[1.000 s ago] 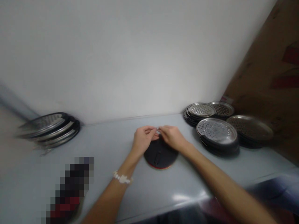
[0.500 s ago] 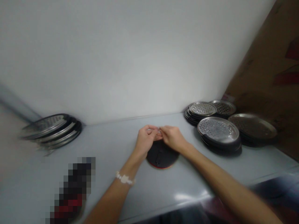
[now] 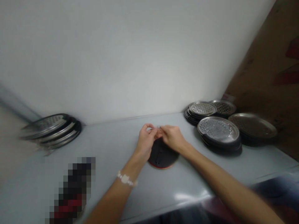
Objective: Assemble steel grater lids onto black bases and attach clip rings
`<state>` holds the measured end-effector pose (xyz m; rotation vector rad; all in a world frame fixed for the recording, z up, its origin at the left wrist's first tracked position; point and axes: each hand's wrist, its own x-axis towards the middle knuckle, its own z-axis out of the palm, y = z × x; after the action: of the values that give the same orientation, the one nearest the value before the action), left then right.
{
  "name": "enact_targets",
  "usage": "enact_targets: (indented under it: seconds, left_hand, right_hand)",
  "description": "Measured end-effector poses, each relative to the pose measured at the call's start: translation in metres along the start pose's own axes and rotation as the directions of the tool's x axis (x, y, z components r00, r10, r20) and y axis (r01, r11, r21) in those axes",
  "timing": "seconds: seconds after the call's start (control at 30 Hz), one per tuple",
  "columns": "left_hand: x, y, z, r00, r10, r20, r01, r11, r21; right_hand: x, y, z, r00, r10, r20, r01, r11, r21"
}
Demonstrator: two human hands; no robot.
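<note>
My left hand (image 3: 146, 140) and my right hand (image 3: 172, 137) meet at the fingertips above the far edge of a round black disc (image 3: 163, 155) with a red rim. Both hands are closed in a pinch. Between them is something small, pale and shiny, too small to make out. The disc lies on the grey table (image 3: 112, 155), its far part hidden under my hands. On its face thin raised marks show. A white bracelet (image 3: 126, 179) is round my left wrist.
Several stacks of perforated round metal plates (image 3: 218, 129) stand on the right side. Another leaning stack of metal and black plates (image 3: 51, 127) is at the left. A white wall (image 3: 140, 62) rises behind the table. A pixelated dark and red shape (image 3: 72, 193) covers the lower left.
My left hand has shifted slightly to the right and covers a bit more of the disc's left side. My right hand stays almost where it was.
</note>
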<state>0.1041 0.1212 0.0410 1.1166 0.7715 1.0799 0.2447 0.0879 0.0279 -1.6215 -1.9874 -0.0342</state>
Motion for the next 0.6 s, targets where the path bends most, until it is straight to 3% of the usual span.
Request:
enact_targets:
  seconds: [0.17, 0.33, 0.5, 0.6]
  left_hand:
    - [0.005, 0.009, -0.005, 0.992, 0.120, -0.028, -0.117, 0.988, 0.098]
    - [0.006, 0.025, -0.011, 0.962, 0.273, 0.015, -0.260, 0.895, 0.363]
    - [-0.025, 0.045, -0.008, 0.946, 0.271, 0.179, -0.324, 0.750, 0.577]
    - [-0.055, 0.058, -0.007, 0.924, 0.248, 0.289, -0.380, 0.661, 0.647]
  right_hand:
    - [-0.001, -0.003, -0.001, 1.000, 0.006, -0.022, -0.005, 0.998, 0.064]
    - [0.000, -0.015, -0.008, 0.999, 0.026, -0.032, -0.020, 0.986, 0.166]
    - [-0.024, -0.032, -0.022, 0.999, 0.053, -0.002, -0.050, 0.954, 0.294]
    - [-0.051, -0.044, -0.032, 0.985, 0.155, -0.077, -0.104, 0.884, 0.456]
